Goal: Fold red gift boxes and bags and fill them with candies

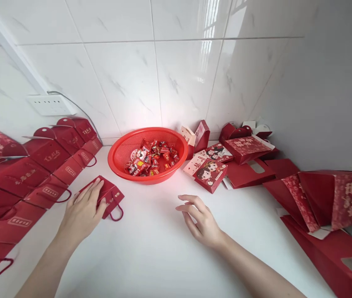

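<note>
My left hand [85,207] grips a small red gift box [113,193] on the white table. Its fingers lie over the top and the thumb presses the side, hiding part of the box. A dark red cord handle [118,213] loops out from the box's near side onto the table. To the right, my right hand [201,219] hovers with loosely bent fingers apart and nothing in them. Beyond both hands stands a red plastic basket [118,166] that contains many wrapped sweets [154,157] in mostly red wrappers.
Rows of red gift boxes [48,159] with cord handles line the left side. Printed cartoon boxes [210,173] and flat or half-folded red cartons [248,174] are heaped on the right. A tiled wall [123,82] with a socket strip [51,105] closes off the back.
</note>
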Available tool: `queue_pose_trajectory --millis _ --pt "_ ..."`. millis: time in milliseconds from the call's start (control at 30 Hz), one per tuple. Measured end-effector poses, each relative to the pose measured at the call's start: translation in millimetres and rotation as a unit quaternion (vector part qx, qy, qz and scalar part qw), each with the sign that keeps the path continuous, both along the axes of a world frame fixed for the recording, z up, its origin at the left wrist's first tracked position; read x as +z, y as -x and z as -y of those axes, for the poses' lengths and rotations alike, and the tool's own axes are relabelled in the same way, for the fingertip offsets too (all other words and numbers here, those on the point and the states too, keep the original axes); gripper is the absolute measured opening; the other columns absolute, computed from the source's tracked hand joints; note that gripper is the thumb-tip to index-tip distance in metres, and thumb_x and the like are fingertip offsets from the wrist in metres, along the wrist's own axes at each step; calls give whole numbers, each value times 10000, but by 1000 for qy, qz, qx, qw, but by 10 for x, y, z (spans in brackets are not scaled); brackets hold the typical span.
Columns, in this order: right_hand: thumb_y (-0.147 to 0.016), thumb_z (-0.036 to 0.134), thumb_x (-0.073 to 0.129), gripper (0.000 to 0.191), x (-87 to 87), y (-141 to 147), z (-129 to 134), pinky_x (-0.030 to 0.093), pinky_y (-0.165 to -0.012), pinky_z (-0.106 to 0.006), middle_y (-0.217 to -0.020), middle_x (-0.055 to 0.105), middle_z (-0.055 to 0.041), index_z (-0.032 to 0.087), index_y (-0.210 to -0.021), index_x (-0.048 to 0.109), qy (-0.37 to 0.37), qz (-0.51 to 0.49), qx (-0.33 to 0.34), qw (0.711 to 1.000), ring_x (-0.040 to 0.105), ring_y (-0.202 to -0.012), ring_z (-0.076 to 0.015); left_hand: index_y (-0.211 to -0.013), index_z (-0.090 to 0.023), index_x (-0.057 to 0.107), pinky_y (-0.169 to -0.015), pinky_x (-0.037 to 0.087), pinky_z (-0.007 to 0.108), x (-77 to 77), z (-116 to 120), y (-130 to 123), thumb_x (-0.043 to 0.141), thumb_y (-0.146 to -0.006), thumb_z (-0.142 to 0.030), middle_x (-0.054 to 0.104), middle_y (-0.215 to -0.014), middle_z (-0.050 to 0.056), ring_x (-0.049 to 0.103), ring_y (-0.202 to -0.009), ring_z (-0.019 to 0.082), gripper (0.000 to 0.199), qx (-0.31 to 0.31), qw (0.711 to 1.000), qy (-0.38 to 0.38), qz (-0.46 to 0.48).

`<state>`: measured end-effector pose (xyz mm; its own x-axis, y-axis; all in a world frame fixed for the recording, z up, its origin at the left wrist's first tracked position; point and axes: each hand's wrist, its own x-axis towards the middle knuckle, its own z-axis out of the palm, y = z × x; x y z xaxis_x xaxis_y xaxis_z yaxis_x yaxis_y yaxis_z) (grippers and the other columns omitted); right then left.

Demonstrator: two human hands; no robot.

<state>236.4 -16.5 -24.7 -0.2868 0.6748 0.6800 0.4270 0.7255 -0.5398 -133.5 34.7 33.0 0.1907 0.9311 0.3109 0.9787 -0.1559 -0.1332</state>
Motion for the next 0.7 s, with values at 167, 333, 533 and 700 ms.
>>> queue_pose_trajectory --millis 167,333,533,700 --pt "-913 29 464 330 -24 -18 2 566 -829 -354 -1255 572 -135 221 -1155 580 22 6 1 1000 640 -1027 -200 -1414 -321 545 -1115 313 641 169 -89 247 425 -948 -510 284 -1621 63 286 -1457 403 517 18 998 50 40" --pt "-921 40 458 329 -73 -25 -13 567 -839 -360 -1235 584 -136 225 -1159 590 42 13 4 999 640 -1065 -216 -1460 -385 468 -1045 483 501 172 -139 455 524 -902 -564 316 -1582 55 388 -1413 380 589 19 971 138 196" --pt "-932 43 440 320 -142 -18 -40 558 -878 -354 -1236 579 -131 225 -1143 596 68 15 5 998 620 -1123 -215 -1439 -321 510 -1159 353 513 741 -350 482 523 -916 -567 536 -1367 76 511 -1313 298 578 87 954 63 281" --pt "-950 64 429 306 -200 -24 -86 561 -881 -356 -1247 570 -135 229 -1146 597 90 17 0 996 631 -1100 -209 -1450 -208 494 -974 527 539 1661 -873 800 540 -886 -644 618 -1355 66 654 -1108 283 714 114 918 -132 357"
